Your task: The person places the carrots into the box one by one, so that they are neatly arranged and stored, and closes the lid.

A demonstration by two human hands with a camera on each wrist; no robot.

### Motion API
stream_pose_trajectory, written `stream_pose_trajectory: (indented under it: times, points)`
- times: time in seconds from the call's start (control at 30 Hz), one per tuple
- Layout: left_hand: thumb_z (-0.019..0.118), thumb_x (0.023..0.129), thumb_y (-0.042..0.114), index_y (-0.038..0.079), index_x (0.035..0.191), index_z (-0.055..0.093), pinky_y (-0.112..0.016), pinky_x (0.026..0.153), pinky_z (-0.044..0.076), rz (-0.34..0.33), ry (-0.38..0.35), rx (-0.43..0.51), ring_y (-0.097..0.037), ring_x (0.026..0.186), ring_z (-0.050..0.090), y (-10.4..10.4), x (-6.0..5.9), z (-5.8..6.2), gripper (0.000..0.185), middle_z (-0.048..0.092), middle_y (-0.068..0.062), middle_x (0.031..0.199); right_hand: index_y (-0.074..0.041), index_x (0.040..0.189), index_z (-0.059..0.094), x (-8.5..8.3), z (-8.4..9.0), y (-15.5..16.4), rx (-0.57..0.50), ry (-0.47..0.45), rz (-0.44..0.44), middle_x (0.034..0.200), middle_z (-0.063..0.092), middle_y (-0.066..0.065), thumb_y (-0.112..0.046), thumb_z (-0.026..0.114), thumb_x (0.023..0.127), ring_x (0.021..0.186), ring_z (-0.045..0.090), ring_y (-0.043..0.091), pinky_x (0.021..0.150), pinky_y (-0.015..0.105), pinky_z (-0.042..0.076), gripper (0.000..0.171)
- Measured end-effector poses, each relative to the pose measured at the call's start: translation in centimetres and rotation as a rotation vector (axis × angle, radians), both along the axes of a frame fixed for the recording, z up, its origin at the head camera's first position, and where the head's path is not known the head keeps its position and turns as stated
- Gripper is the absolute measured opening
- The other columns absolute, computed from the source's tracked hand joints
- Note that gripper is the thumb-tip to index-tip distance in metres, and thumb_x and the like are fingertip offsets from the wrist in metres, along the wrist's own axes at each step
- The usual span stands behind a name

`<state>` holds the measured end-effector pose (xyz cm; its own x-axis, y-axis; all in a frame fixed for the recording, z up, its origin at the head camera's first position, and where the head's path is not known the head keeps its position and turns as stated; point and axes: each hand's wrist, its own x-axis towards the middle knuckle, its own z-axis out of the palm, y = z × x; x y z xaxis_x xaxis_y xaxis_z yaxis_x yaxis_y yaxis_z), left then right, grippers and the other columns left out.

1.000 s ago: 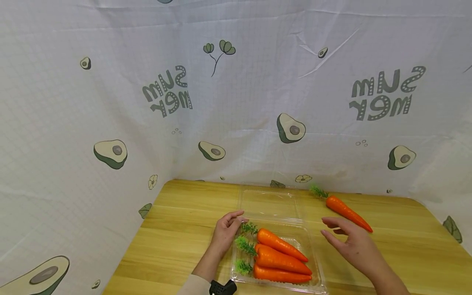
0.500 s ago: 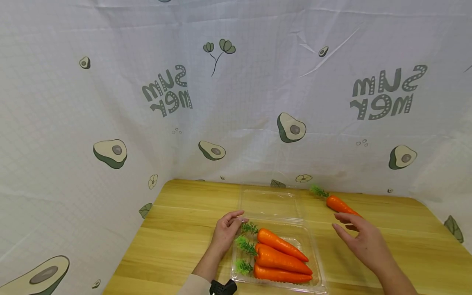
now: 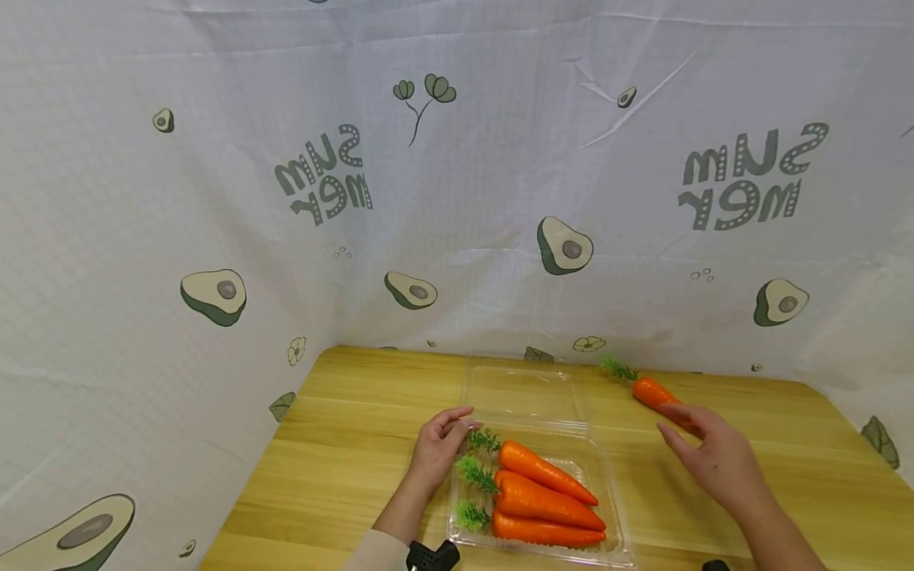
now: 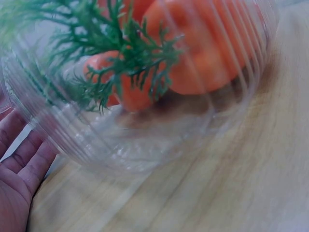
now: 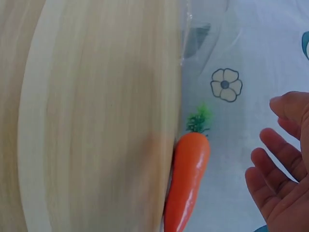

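The left hand (image 3: 437,452) is laid against the left edge of the clear box (image 3: 610,507), fingers loose, nothing gripped. Three carrots (image 3: 546,500) are packed side by side in the box, near the front of the table (image 3: 343,444). The right hand (image 3: 714,456) is held open, fingers apart, over a lone carrot (image 3: 646,390) far right.

An orange carrot (image 3: 651,392) with green leafy top lies loose at the far right; three more (image 3: 546,500) fill the near clear tray (image 3: 614,527).
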<state>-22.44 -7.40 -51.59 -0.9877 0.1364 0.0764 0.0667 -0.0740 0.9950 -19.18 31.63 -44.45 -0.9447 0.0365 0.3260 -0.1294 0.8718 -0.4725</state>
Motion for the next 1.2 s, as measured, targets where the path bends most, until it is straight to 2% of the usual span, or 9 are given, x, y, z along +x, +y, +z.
stream_pose_trajectory:
  times: [0.23, 0.47, 0.77, 1.0, 1.2]
  points:
    - [0.058, 0.104, 0.016, -0.003, 0.135, 0.061, -0.016, 0.059, 0.04, -0.002, 0.0, 0.0, -0.002, 0.062, 0.045, 0.0, -0.1, 0.0, 0.037, 0.072, -0.027, 0.116, 0.004, 0.13, 0.063, -1.2, -0.2, 1.5, -0.004, -0.125, -0.024, 0.129, 0.06, 0.035, -0.031, 0.068, 0.099, 0.112, 0.057, 0.052, 0.087, 0.069, 0.05, 0.047]
    - [0.059, 0.104, 0.017, -0.003, 0.134, 0.062, -0.016, 0.06, 0.04, 0.001, 0.002, -0.009, -0.002, 0.063, 0.046, 0.1, -0.1, -0.2, 0.036, 0.072, -0.027, 0.116, 0.009, 0.135, 0.056, -2.2, -1.0, 3.2, 0.047, -0.189, -0.04, 0.132, 0.054, 0.039, -0.035, 0.068, 0.099, 0.114, 0.052, 0.055, 0.092, 0.073, 0.044, 0.057]
    - [0.058, 0.104, 0.016, -0.004, 0.135, 0.061, -0.016, 0.059, 0.04, -0.007, 0.012, 0.001, -0.002, 0.063, 0.045, 0.1, -0.1, -0.1, 0.036, 0.072, -0.028, 0.116, 0.011, 0.138, 0.05, -3.2, -1.9, 5.1, 0.075, -0.229, -0.059, 0.134, 0.049, 0.042, -0.024, 0.073, 0.093, 0.118, 0.046, 0.059, 0.096, 0.075, 0.04, 0.061]
    - [0.057, 0.105, 0.015, -0.006, 0.135, 0.06, -0.017, 0.06, 0.04, 0.0, 0.019, 0.001, -0.002, 0.063, 0.045, 0.1, 0.0, 0.1, 0.036, 0.071, -0.029, 0.115, 0.015, 0.136, 0.049, -3.8, -2.1, 5.9, 0.14, -0.271, -0.034, 0.129, 0.053, 0.042, -0.021, 0.074, 0.091, 0.108, 0.053, 0.055, 0.093, 0.071, 0.046, 0.063]
    - [0.058, 0.104, 0.015, -0.005, 0.135, 0.061, -0.017, 0.06, 0.04, 0.003, 0.007, 0.0, -0.002, 0.063, 0.045, 0.1, 0.1, 0.2, 0.036, 0.071, -0.03, 0.116, 0.017, 0.133, 0.052, -4.2, -2.0, 6.1, 0.191, -0.27, -0.019, 0.126, 0.055, 0.043, -0.017, 0.074, 0.09, 0.106, 0.055, 0.055, 0.093, 0.07, 0.046, 0.059]
